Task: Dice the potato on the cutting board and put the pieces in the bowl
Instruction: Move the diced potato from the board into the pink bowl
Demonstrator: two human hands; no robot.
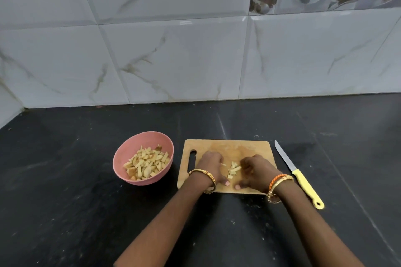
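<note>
Left of the board (227, 145) sits your bowl (121, 158), well filled with diced potato (145, 163). Your left hand (211, 166) rests palm down on the board, fingers curled together beside a small pile of pieces (234, 170), thumb stretched toward the board's near edge. Your right hand (256, 169) mirrors it on the pile's other side, fingers bent inward and touching the pieces (whether any are actually pinched, I cannot tell; the knuckles hide the fingertips). Both forearms run out of the frame's bottom. Right of the board lies the knife (298, 174), untouched on the counter (65, 201).
</note>
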